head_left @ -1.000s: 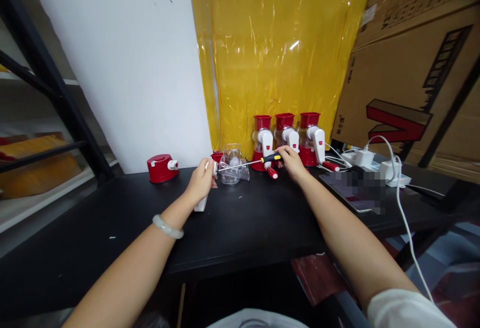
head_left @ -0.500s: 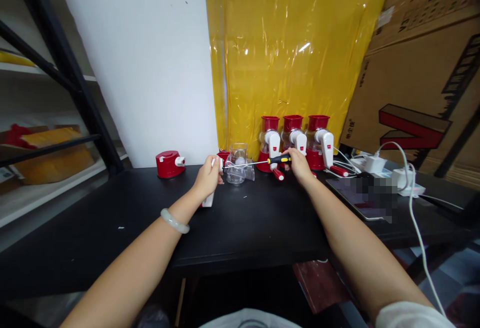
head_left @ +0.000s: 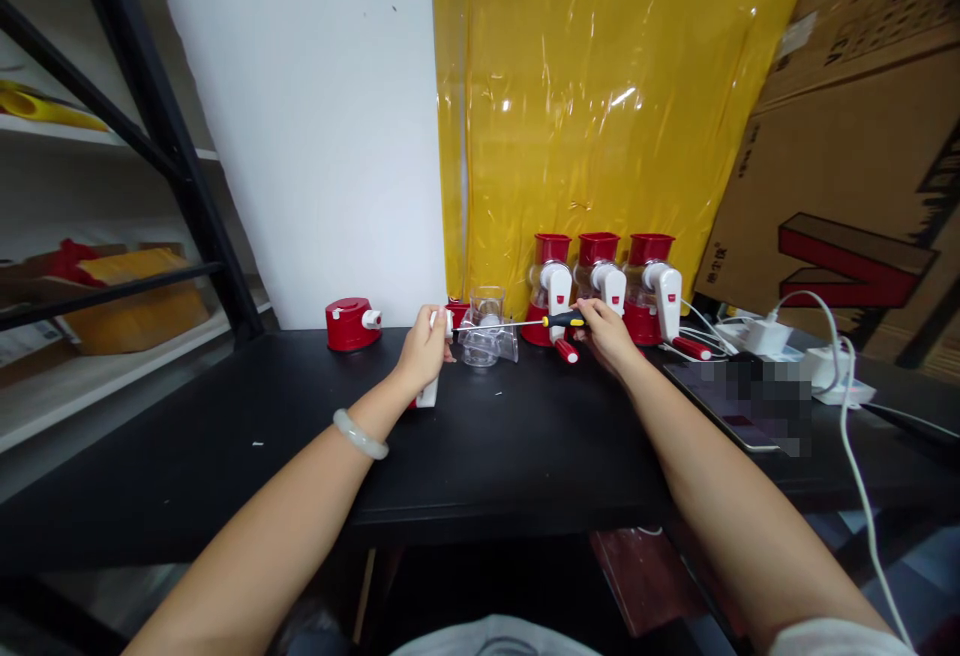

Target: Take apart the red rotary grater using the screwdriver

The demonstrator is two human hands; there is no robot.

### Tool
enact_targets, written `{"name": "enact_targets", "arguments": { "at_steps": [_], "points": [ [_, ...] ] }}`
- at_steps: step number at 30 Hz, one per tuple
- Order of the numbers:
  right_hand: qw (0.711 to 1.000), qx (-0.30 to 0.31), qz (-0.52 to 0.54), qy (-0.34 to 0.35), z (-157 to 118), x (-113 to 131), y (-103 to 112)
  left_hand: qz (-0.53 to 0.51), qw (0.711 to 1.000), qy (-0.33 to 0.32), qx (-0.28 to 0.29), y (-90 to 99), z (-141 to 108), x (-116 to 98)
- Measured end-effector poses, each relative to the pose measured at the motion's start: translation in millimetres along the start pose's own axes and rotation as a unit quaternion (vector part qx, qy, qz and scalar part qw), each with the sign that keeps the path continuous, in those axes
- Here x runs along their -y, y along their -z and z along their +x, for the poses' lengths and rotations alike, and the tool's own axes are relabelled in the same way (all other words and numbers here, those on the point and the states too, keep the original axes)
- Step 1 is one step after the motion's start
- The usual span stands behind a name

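Head view: my left hand [head_left: 421,354] grips a white crank part [head_left: 428,395] over the bench [head_left: 487,466], mostly hidden by my grip; any screw is too small to see. I judge this is screw-driving, needing a straight, steady shaft. Behind the screwdriver [head_left: 561,319] stands a clear housing [head_left: 484,347]; my right hand [head_left: 609,338] grips the handle, covering its end.

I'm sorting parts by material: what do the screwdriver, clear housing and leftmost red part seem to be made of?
Screwdriver: thin shaft, likely metal by its silvery shine; black-and-yellow handle, probably plastic.
Clear housing: see-through with bright glints, likely glossy plastic, though glass is not ruled out.
Red part: opaque, evenly coloured, slightly glossy, so probably moulded plastic.
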State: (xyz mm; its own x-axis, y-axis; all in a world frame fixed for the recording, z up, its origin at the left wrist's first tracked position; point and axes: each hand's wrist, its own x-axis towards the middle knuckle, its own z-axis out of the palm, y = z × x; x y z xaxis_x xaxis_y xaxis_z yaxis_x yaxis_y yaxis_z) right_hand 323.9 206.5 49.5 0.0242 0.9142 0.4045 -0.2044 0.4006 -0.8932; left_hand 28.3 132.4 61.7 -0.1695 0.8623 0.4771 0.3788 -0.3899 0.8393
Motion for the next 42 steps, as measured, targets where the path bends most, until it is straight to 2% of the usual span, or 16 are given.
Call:
{"name": "enact_targets", "arguments": {
  "at_steps": [7,14,16,19,22,25,30,35,42],
  "points": [
    [0.997,0.021,0.066,-0.024,-6,6,-7,0.015,1.0,-0.002,-0.026,5.8,6,2],
    [0.992,0.067,0.098,-0.05,-9,9,-3,0.013,1.0,-0.014,-0.013,5.8,4,-1],
    [0.996,0.051,0.065,-0.046,-7,7,-2,0.009,1.0,-0.012,-0.005,4.9,2,-3],
    [0.998,0.022,-0.053,-0.027,-7,5,-2,-0.005,1.0,-0.002,-0.001,4.5,1,-6],
    [0.987,0.02,-0.156,0.014,-8,4,-1,-0.007,1.0,0.004,-0.007,5.1,2,-7],
    [0.98,0.004,-0.195,0.049,-9,5,1,0.007,1.0,-0.001,-0.007,5.5,1,-7],
    [0.992,0.0,-0.123,0.034,-8,5,1,0.044,0.999,-0.018,0.0,5.7,0,-6],
    [0.999,0.003,-0.034,0.013,-5,2,-3,0.046,0.999,-0.014,-0.021,7.7,2,-6],
    [0.996,0.02,0.084,-0.016,-11,15,-6,0.045,0.999,-0.015,-0.017,6.9,1,-7]
  ]
}}
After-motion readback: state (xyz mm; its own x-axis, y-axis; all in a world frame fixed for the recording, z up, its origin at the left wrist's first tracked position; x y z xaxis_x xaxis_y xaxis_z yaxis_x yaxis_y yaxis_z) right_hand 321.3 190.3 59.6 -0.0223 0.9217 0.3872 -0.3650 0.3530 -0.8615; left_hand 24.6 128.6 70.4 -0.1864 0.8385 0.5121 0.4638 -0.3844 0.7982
